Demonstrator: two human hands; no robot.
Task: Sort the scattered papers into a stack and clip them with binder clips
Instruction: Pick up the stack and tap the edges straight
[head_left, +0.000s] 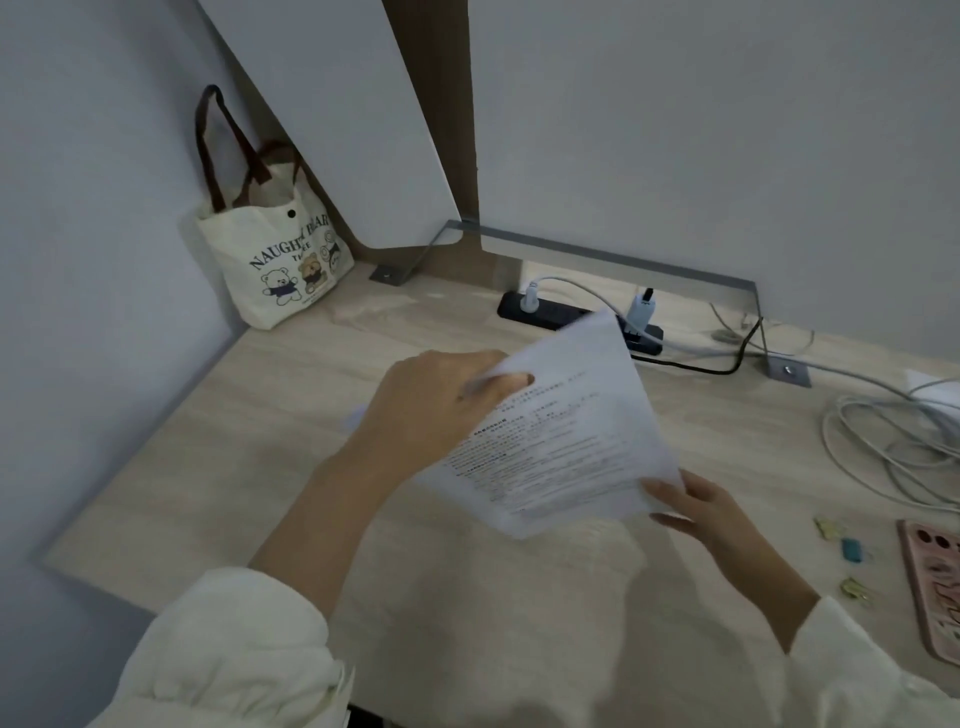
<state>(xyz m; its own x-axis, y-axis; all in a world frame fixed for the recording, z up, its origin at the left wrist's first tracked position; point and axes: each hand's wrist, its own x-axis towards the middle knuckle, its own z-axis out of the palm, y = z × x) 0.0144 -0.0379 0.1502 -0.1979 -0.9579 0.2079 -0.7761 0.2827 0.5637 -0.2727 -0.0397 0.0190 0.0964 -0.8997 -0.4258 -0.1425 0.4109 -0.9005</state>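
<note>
A bundle of white printed papers (561, 431) is held tilted above the middle of the light wooden desk (260, 457). My left hand (441, 405) pinches the bundle's upper left edge, thumb on top. My right hand (696, 509) grips its lower right corner. The sheets look roughly aligned, with a small bit of paper (357, 415) showing behind my left hand. Three small binder clips lie on the desk at the right: a yellow one (825, 526), a teal one (852, 550) and a gold one (856, 590).
A cream tote bag (275, 260) stands in the back left corner. A black power strip (550, 312) with plugs lies at the back. Coiled white cables (893, 441) and a phone in a pink case (935, 587) occupy the right side.
</note>
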